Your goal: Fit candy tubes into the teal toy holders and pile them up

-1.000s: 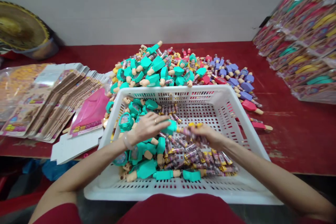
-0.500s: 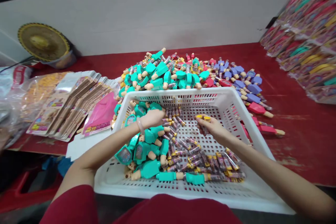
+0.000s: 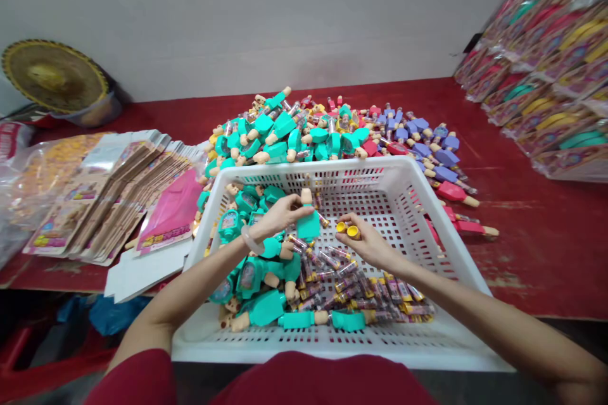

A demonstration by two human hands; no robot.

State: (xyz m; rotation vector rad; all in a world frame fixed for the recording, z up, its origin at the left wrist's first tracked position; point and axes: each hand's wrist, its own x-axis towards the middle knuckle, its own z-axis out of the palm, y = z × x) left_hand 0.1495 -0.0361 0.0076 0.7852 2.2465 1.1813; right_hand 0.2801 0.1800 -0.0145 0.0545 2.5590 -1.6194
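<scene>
Teal plastic toy figure [image 3: 308,226] pinched in my left hand [image 3: 279,218], head up, fingers closed round its hard body, held over the middle of the white plastic basket [image 3: 304,347]. My right hand [image 3: 367,244] grips two small yellow plastic caps [image 3: 346,230] between thumb and fingertips, which keeps them clear of the loose clear candy tubes [image 3: 323,271] below. Slotted basket walls corral more teal figures [image 3: 259,307] to one side and tubes to the other, apparently grouped by kind. Behind, on the red-painted surface [image 3: 532,253], a heap of teal, red and purple figures [image 3: 323,133]; flat printed cards [image 3: 107,196] stacked left.
</scene>
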